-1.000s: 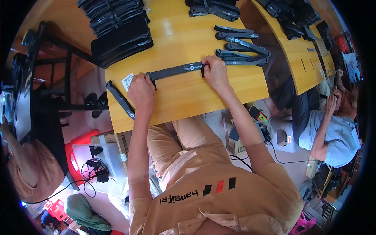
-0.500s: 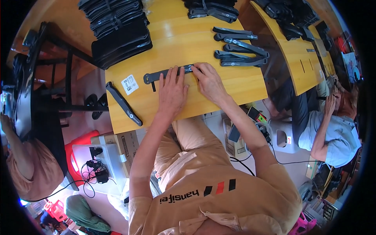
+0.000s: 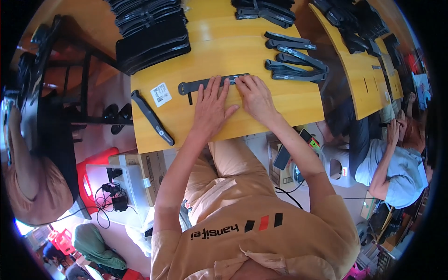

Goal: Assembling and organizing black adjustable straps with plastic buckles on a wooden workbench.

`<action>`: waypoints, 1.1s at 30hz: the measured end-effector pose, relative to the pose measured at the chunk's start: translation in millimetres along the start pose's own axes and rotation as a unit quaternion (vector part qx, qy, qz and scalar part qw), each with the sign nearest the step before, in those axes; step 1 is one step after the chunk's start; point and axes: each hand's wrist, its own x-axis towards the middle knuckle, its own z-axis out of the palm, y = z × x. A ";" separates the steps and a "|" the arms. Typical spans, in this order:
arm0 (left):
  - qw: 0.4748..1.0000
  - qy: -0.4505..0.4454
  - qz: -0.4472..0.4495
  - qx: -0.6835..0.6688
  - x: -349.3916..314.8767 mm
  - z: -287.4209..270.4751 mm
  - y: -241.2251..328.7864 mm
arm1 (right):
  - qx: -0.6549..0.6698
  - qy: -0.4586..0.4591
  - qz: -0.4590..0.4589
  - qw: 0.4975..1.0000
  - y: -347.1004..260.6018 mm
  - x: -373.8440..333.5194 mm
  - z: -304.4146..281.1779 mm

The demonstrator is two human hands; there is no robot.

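A flat black strap (image 3: 190,87) with a rounded, holed left end lies across the yellow table in front of me. My left hand (image 3: 212,108) rests flat on its middle, fingers stretched and thumb spread to the side. Near the strap's right end, by a pale printed mark, my right hand (image 3: 258,99) has bent fingers closed on it; the fingertips partly hide that end. Another black strap (image 3: 153,117) lies slantwise by the table's left edge. Several folded black straps (image 3: 298,63) sit at the right, beyond my right hand.
Stacked black straps (image 3: 154,49) stand at the far left, with another bundle (image 3: 266,13) at the back. A white label (image 3: 161,94) lies left of my hands. A narrow dark mark (image 3: 190,99) shows below the strap. Someone in a light blue shirt (image 3: 394,163) sits at the right.
The whole view has shifted slightly, so the table appears further right and higher. My left thumb has spread outward from the fingers. Both hands stay on the strap.
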 end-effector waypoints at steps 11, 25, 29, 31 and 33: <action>0.987 -0.006 -0.131 0.090 -28.7 -17.2 -31.7 | -0.021 0.006 -0.019 1.000 1.3 -0.3 -5.5; 0.894 0.322 -0.227 -0.214 -105.0 -85.8 -30.3 | 0.120 0.021 0.029 0.992 -49.8 -0.2 -8.1; 0.716 0.399 -0.355 -0.449 -162.8 -65.5 -28.7 | 0.265 -0.029 0.045 0.963 -136.7 3.6 5.2; 0.673 0.395 -0.376 -0.499 -178.5 -44.8 -22.2 | 0.288 -0.030 0.050 0.956 -169.1 10.2 18.9; 0.626 0.391 -0.397 -0.545 -183.7 -34.2 -12.8 | 0.240 -0.076 0.056 0.966 -186.9 15.6 35.4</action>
